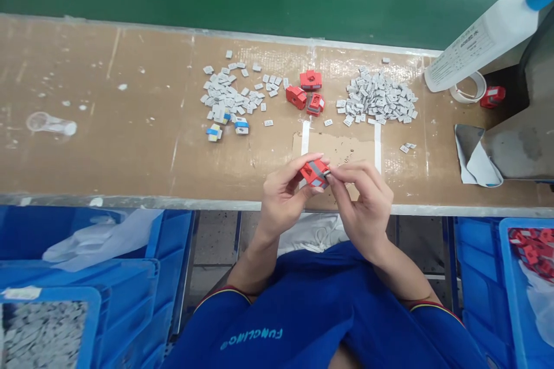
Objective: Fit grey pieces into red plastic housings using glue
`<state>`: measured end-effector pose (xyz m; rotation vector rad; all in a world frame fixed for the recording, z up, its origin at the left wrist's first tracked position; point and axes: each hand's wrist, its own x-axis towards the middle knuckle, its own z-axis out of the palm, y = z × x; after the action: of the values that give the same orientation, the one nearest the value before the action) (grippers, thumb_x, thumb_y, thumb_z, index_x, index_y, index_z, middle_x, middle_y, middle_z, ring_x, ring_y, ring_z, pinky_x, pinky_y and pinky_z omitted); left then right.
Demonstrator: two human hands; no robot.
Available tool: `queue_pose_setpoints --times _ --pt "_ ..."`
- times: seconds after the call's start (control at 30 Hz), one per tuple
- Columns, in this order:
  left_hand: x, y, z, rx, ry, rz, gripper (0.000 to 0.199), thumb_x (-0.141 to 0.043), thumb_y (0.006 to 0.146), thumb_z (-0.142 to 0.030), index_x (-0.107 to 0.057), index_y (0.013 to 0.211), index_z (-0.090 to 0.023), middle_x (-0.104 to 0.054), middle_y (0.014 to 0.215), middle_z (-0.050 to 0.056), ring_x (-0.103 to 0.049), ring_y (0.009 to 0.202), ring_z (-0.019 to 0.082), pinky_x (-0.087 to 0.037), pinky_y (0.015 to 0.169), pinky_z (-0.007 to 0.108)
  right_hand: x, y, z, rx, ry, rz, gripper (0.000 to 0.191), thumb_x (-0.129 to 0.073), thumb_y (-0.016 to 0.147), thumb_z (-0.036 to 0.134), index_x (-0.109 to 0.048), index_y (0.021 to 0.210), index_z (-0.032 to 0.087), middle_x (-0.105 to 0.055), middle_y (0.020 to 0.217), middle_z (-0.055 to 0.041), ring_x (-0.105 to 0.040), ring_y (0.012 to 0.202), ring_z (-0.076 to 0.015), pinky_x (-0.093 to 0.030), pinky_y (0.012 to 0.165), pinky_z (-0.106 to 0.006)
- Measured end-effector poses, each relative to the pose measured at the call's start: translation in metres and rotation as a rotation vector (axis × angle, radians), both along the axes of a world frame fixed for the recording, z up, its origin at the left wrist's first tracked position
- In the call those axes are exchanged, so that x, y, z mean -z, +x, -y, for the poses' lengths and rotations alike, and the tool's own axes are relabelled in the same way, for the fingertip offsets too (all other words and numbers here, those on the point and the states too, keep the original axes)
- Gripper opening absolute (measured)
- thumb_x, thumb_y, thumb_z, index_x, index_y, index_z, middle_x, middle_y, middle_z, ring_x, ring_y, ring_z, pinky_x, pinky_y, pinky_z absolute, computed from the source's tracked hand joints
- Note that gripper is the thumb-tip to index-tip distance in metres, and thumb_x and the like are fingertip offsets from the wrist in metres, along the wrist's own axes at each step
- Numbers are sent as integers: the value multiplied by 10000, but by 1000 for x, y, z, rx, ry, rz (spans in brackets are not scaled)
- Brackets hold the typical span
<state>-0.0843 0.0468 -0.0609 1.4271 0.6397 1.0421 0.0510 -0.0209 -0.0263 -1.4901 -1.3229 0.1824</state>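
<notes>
My left hand (285, 193) grips a red toy part (314, 172) with a grey band, above the front edge of the workbench. Beside it, my right hand (363, 196) pinches a small grey piece (326, 173) against the part's right side. Three similar red parts (310, 80) sit together farther back on the bench. A pile of small grey pieces (381, 97) lies to their right, and a looser spread of such pieces (229, 92) lies to their left, with three white-and-blue parts (241, 125) at its front.
A white bottle with a blue cap (480, 40), a tape roll (470, 87) and a metal box (523, 138) occupy the bench's right end. A clear plastic item (51, 124) lies far left. Blue crates (125, 288) stand below the bench on both sides.
</notes>
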Motion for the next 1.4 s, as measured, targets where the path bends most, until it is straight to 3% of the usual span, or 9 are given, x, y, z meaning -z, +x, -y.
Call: queue_pose_setpoints --times 0.27,0.4,0.53,0.7,0.87,1.07,1.4 --pt "7 -10 -8 74 19 -76 420 -830 895 -298 -738 1301 -244 -812 1222 82 -787 1027 176 -622 949 259 -2 6 -1 -123 -25 328 187 -591 1000 42 -619 880 184 -617 776 -28 -531 705 -144 -448 635 -288" --pt "6 -18 -13 114 48 -90 427 -796 921 -238 -713 1340 -241 -798 1265 100 -771 1130 201 -612 1022 306 4 8 4 -197 -55 145 183 -571 1003 37 -676 1058 177 -632 857 -33 -588 758 -138 -501 667 -273" --pt "2 -22 -12 192 64 -62 501 -754 947 -198 -643 1432 -261 -738 1386 121 -740 1218 216 -608 1041 321 6 15 7 -245 -95 -48 191 -621 995 87 -719 1109 205 -654 873 -18 -649 785 -134 -546 679 -272" --pt "-1 -20 -8 141 131 -71 402 -729 962 -208 -692 1361 -241 -695 1429 134 -677 1314 252 -589 1078 363 -2 22 7 -285 -116 21 165 -625 1000 109 -737 1084 197 -688 900 -35 -659 793 -132 -553 687 -271" --pt "-2 -18 -7 145 147 -75 425 -687 994 -223 -648 1416 -250 -740 1333 112 -747 1147 214 -608 1008 336 -3 23 6 -269 -91 83 127 -642 985 109 -730 1043 181 -663 847 -26 -634 738 -123 -533 659 -256" --pt "-1 -19 -13 184 232 -97 388 -688 990 -214 -674 1377 -237 -764 1304 112 -730 1213 242 -583 1055 371 -2 25 5 -303 -137 -39 87 -665 975 130 -735 961 181 -636 786 2 -591 676 -103 -496 616 -241" --pt "-1 -27 -16 155 190 -72 390 -724 977 -279 -696 1365 -248 -775 1297 110 -748 1177 233 -603 1040 351 1 12 -2 -274 -117 -89 109 -645 986 142 -736 937 178 -651 787 -5 -587 668 -98 -489 603 -234"
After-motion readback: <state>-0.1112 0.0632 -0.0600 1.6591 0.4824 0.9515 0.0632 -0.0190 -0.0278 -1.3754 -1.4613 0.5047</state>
